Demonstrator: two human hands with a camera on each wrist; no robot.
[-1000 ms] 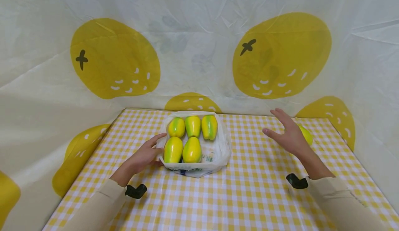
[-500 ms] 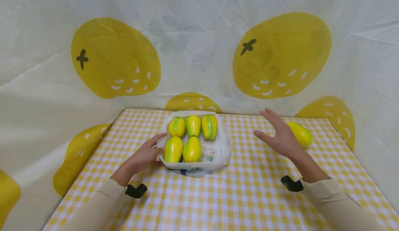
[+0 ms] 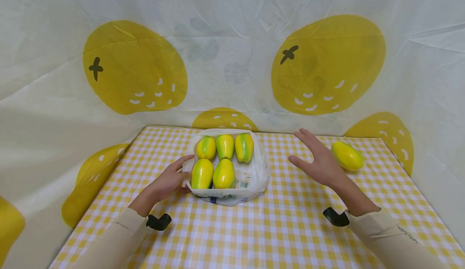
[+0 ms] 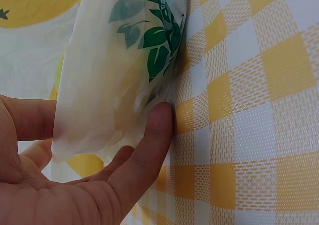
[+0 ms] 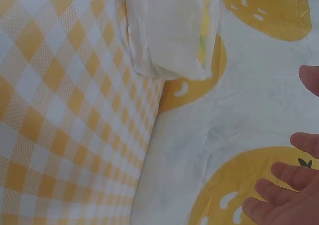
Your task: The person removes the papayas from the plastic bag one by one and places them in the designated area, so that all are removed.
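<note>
A white plastic bag (image 3: 260, 176) stands on the table with its mouth spread, holding several yellow-green papayas (image 3: 224, 174) in two rows. At its left side my left hand (image 3: 170, 183) grips the bag's edge; in the left wrist view, fingers (image 4: 149, 150) lie along the bag's leaf-printed outer wall (image 4: 99, 75). My right hand (image 3: 319, 165) hovers over the table to the right of the bag, fingers extended and holding nothing. Just right of that hand lies a single papaya (image 3: 347, 156). The right wrist view shows the spread fingertips (image 5: 279, 192) apart from the bag.
A yellow-and-white checked cloth (image 3: 290, 228) covers the table. Pale hanging sheets with yellow fruit prints (image 3: 328, 63) enclose the back and sides. The bag's front right corner (image 3: 242, 184) holds no papaya and shows a printed barcode.
My right hand has moved left, away from the lone papaya, which now shows fully. The left hand and the bag have stayed in place.
</note>
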